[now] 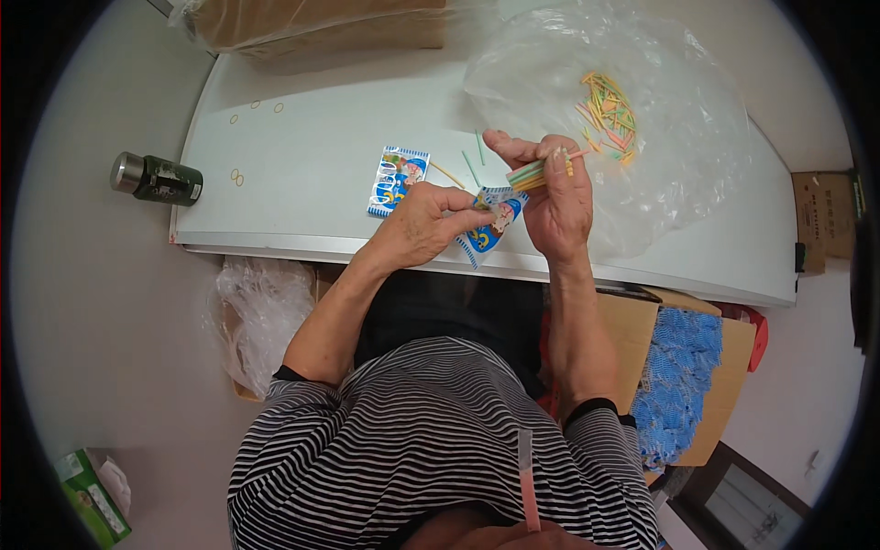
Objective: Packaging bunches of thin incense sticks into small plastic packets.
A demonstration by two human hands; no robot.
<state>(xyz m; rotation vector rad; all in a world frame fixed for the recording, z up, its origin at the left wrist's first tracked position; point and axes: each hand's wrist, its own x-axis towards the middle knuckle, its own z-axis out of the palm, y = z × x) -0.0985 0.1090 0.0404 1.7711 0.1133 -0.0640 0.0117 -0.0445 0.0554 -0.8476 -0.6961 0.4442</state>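
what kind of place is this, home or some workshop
Probably a small packing workspace: a white table with a clear bag of coloured sticks, printed sachets, and a cardboard box of blue packets beside it.

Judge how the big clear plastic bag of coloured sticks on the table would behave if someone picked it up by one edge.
The clear plastic bag looks thin and crinkled, so it would probably sag limply. The coloured sticks inside lie loose, so they would likely slide toward the low end. It seems light for its size, since it holds only a small heap.
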